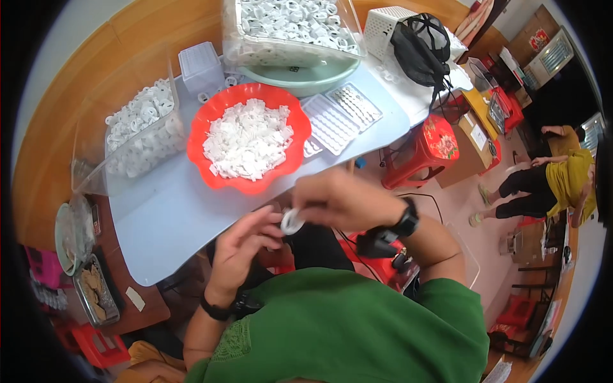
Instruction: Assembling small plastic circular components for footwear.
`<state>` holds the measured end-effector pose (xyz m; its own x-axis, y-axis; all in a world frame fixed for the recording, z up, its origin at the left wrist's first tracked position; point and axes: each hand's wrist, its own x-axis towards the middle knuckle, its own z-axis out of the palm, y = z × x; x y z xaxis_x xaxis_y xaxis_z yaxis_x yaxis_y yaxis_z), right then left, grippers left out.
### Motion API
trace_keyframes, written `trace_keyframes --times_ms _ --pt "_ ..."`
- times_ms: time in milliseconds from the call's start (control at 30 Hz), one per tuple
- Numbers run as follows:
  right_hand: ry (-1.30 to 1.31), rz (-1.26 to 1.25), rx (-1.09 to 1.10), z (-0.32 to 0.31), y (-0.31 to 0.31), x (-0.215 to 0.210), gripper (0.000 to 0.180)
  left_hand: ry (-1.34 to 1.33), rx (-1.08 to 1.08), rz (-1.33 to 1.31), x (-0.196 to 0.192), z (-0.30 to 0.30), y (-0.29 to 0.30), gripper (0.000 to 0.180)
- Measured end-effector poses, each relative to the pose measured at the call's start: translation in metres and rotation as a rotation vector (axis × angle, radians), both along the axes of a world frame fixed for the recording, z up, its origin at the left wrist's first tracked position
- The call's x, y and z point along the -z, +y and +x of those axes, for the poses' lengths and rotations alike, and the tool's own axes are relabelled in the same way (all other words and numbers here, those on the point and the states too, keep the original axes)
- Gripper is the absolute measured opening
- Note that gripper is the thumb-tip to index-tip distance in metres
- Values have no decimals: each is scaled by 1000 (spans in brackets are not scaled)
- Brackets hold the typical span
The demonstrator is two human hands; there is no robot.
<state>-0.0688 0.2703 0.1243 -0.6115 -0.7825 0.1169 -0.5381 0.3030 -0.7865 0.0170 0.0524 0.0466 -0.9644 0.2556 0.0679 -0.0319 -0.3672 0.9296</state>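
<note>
Two bare hands meet just off the near edge of the pale blue table [159, 236], above your dark trousers, with one white ring [292, 222] between the fingertips. Your left hand [246, 239] grasps the ring at its left side, fingers curled. Your right hand [341, 201] comes in from the right, its bent fingers at the ring's far right side; motion blurs them, and whether they grip or only touch, you cannot tell.

Just beyond, a red bowl [246, 185] with a wavy rim holds a heap of white chips [249, 137]. Left of it, a clear bin [89, 147] is part filled with more rings, and a white tub [201, 64] stands at the bowl's far left. Pale trays [329, 124] lie to the right of the bowl. On the far side, a second clear bin [287, 52], full of rings, sits over a pale green basin [300, 78]. To the right, a red stool [440, 137] stands beyond the table; farther right is a person in yellow [578, 179].
</note>
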Motion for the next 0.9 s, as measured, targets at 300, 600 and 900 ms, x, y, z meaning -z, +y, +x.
trace_keyframes --times_ms 300,600,900 --pt "99 -46 87 39 -5 53 10 -223 164 199 24 13 14 32" --pt "166 -104 474 -42 57 70 14 -325 148 446 34 3 17 31" --pt "620 255 829 -135 153 119 12 -386 160 536 37 -12 28 35"
